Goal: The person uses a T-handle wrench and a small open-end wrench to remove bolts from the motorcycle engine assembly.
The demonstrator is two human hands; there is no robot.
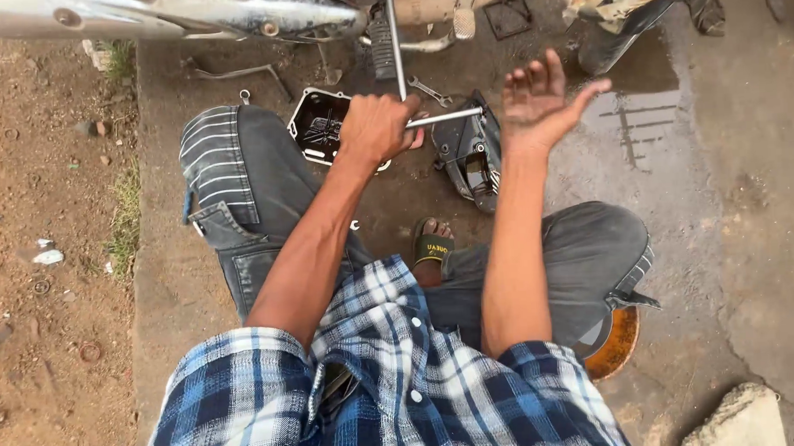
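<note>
My left hand [374, 127] is closed around the crossbar of a metal T-handle wrench [396, 47], whose long shaft runs up toward the motorcycle's underside [231, 16]. The crossbar's free end [450, 117] sticks out to the right. Just beyond that end, my right hand [540, 99] hovers open with its fingers spread, touching nothing. Under my left hand lies a black engine cover [312, 122] with small parts in it. A second dark engine cover [469, 150] lies below my right hand.
A loose spanner [429, 90] lies on the wet concrete between the covers. A chrome exhaust pipe [99, 15] crosses the top left. Red dirt lies to the left, a puddle [640, 118] to the right. A stone [742, 418] sits at the bottom right.
</note>
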